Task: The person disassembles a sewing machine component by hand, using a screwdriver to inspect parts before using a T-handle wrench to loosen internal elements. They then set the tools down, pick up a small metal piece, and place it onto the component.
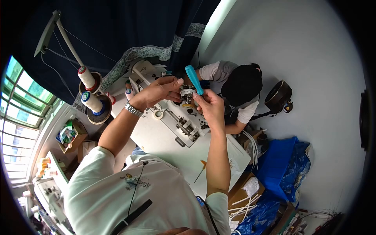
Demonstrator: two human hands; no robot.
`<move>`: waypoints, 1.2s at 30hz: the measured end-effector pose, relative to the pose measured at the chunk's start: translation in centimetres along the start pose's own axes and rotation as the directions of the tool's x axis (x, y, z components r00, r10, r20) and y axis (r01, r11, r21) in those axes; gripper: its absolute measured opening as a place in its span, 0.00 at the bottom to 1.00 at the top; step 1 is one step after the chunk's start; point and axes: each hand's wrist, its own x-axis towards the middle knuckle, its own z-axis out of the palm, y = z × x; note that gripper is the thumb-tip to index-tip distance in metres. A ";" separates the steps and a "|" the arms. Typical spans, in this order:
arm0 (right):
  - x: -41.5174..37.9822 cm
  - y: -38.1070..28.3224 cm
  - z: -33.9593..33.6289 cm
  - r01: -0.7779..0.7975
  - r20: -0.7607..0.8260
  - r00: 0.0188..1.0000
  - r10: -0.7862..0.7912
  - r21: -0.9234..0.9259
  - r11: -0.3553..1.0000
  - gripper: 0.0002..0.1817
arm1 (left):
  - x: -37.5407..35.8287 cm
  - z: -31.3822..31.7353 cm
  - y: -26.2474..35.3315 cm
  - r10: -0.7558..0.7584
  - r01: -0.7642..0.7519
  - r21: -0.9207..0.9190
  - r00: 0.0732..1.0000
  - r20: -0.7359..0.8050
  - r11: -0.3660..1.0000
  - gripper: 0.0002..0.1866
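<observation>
Our left hand [161, 91], fingers apart, is just beside the metal sewing-machine mechanism [187, 96]; our right hand [212, 107], on its other side, curls by the turquoise handle [193, 79], clamped or not we cannot tell.

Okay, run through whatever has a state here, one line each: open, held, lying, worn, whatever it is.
Turquoise-handled tool: slanted, held in the right hand
Metal part: between both hands; attachment unclear
Left hand: fingers bent, beside that part
Orange-handled tool: lying on the table
Wristwatch: worn on the left wrist
Cardboard box: open, filled
Curtain: hanging
</observation>
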 end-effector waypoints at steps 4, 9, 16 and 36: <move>0.0 0.7 0.0 0.019 0.004 1.000 -0.019 0.035 0.999 0.12 | -0.1 -0.1 0.0 0.040 -0.040 -0.006 0.999 0.014 0.999 0.17; 0.1 0.9 0.1 0.049 0.006 0.999 -0.049 0.043 0.998 0.13 | -0.3 0.0 0.2 0.047 -0.048 0.014 0.999 0.019 0.999 0.16; -0.1 0.2 0.2 0.081 0.005 0.997 -0.082 0.053 0.995 0.11 | 0.2 -0.8 -0.5 0.072 -0.073 0.015 0.996 0.060 0.997 0.12; 0.3 0.1 0.0 0.088 0.016 0.996 -0.092 0.144 0.986 0.12 | 0.2 -0.5 0.2 0.042 -0.042 0.016 0.998 0.042 0.999 0.12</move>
